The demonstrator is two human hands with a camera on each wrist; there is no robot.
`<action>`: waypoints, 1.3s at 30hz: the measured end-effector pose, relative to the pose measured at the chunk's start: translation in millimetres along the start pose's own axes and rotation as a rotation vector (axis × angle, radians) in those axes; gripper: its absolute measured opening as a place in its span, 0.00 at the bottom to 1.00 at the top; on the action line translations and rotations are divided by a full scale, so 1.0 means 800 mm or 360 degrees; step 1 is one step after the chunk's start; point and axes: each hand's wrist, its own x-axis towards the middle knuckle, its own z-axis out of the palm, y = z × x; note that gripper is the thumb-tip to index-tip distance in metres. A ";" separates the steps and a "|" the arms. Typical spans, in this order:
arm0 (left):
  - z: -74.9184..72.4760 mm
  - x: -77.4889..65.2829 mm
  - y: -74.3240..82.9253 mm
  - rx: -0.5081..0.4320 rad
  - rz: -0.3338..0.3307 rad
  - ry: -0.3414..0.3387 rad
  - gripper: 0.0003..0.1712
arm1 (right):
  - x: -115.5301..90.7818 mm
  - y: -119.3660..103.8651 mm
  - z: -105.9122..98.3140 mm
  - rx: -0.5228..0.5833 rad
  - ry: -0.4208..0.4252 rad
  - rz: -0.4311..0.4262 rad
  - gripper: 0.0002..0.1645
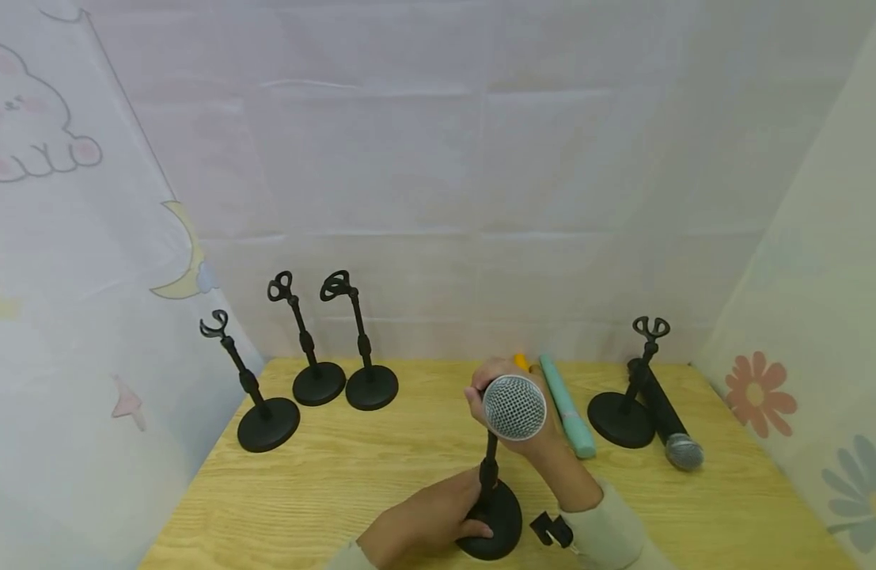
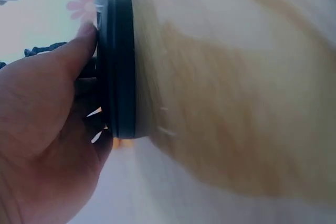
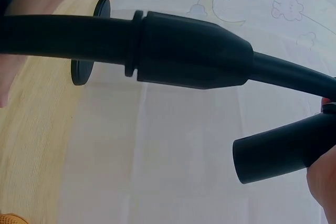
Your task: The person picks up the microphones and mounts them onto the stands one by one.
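In the head view, my right hand (image 1: 500, 369) grips a black microphone with a silver mesh head (image 1: 514, 407) at the top of a black desk microphone stand (image 1: 490, 471). The mesh head faces the head camera and hides the stand's clip. Right wrist view: the microphone's dark body (image 3: 273, 153) sticks out of the hand, close beside the stand's slim upper pole (image 3: 294, 72). My left hand (image 1: 438, 507) holds the stand low down, its thumb on the round base (image 1: 505, 526) and its other fingers behind the pole. The left wrist view shows that base (image 2: 121, 66) edge-on.
Three black stands (image 1: 268, 425) with clips stand at the left. On the right, another stand (image 1: 621, 419) has a black microphone (image 1: 661, 408) lying beside it. A teal tube-shaped thing (image 1: 567, 408) and an orange thing (image 1: 521, 362) lie behind my right arm. A small black clip (image 1: 551, 529) lies near my right sleeve.
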 end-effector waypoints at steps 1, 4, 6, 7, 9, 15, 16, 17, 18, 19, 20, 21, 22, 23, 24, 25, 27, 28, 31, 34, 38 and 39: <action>-0.001 -0.003 0.001 0.0057 -0.0003 -0.0033 0.42 | -0.001 0.000 0.000 -0.0001 0.0006 -0.0004 0.10; -0.005 -0.010 0.007 0.0166 -0.0025 -0.0125 0.46 | -0.002 0.001 0.002 -0.0011 0.0018 -0.0010 0.13; -0.009 -0.011 0.010 0.0205 -0.0039 -0.0154 0.47 | -0.002 0.000 0.002 0.0023 0.0019 -0.0011 0.11; -0.010 -0.011 0.011 0.0218 -0.0042 -0.0163 0.47 | -0.001 0.000 0.003 0.0043 0.0020 -0.0005 0.09; -0.014 -0.010 0.012 0.0240 -0.0044 -0.0172 0.46 | 0.000 -0.001 0.003 0.0081 0.0020 0.0024 0.05; -0.018 -0.009 0.011 0.0222 -0.0062 -0.0186 0.46 | 0.005 -0.007 0.002 0.0080 0.0005 0.0072 0.09; -0.017 -0.009 0.011 0.0224 -0.0060 -0.0184 0.47 | 0.005 -0.007 0.002 0.0074 -0.0004 0.0061 0.10; -0.017 -0.009 0.011 0.0227 -0.0055 -0.0185 0.47 | 0.004 -0.007 0.002 0.0075 -0.0015 0.0062 0.10; -0.016 -0.009 0.011 0.0221 -0.0057 -0.0189 0.47 | 0.002 -0.007 0.003 0.0069 -0.0025 0.0057 0.09; -0.016 -0.009 0.011 0.0219 -0.0057 -0.0193 0.47 | 0.000 -0.006 0.003 0.0050 -0.0030 0.0051 0.08; -0.016 -0.009 0.012 0.0212 -0.0062 -0.0200 0.47 | -0.002 -0.005 0.004 0.0028 -0.0038 0.0051 0.06; -0.016 -0.009 0.012 0.0212 -0.0066 -0.0203 0.47 | -0.005 -0.003 0.004 0.0006 -0.0039 0.0054 0.04; -0.016 -0.009 0.013 0.0201 -0.0073 -0.0208 0.47 | -0.007 -0.002 0.005 0.0012 -0.0030 0.0061 0.05; -0.016 -0.009 0.013 0.0191 -0.0079 -0.0215 0.47 | -0.010 -0.001 0.006 -0.0003 -0.0022 0.0057 0.07; -0.016 -0.009 0.013 0.0180 -0.0085 -0.0221 0.47 | -0.013 -0.001 0.007 -0.0022 -0.0015 0.0058 0.10; -0.016 -0.009 0.013 0.0174 -0.0086 -0.0226 0.47 | -0.015 0.001 0.008 -0.0036 -0.0005 0.0046 0.11; -0.015 -0.010 0.012 0.0160 -0.0087 -0.0235 0.47 | -0.020 0.002 0.009 -0.0059 0.0007 0.0031 0.14; -0.015 -0.010 0.012 0.0149 -0.0087 -0.0240 0.47 | -0.022 0.003 0.010 -0.0072 0.0014 0.0015 0.15; -0.011 -0.011 0.010 0.0150 -0.0082 -0.0249 0.47 | -0.026 0.003 0.012 -0.0105 0.0027 -0.0017 0.15; -0.010 -0.010 0.010 0.0180 -0.0072 -0.0238 0.47 | -0.026 0.003 0.013 -0.0080 0.0046 -0.0037 0.14; -0.013 -0.009 0.010 0.0192 -0.0087 -0.0231 0.47 | -0.022 0.004 0.012 -0.0101 0.0054 -0.0059 0.13; -0.014 -0.009 0.010 0.0190 -0.0095 -0.0232 0.47 | -0.021 0.004 0.012 -0.0136 0.0050 -0.0063 0.14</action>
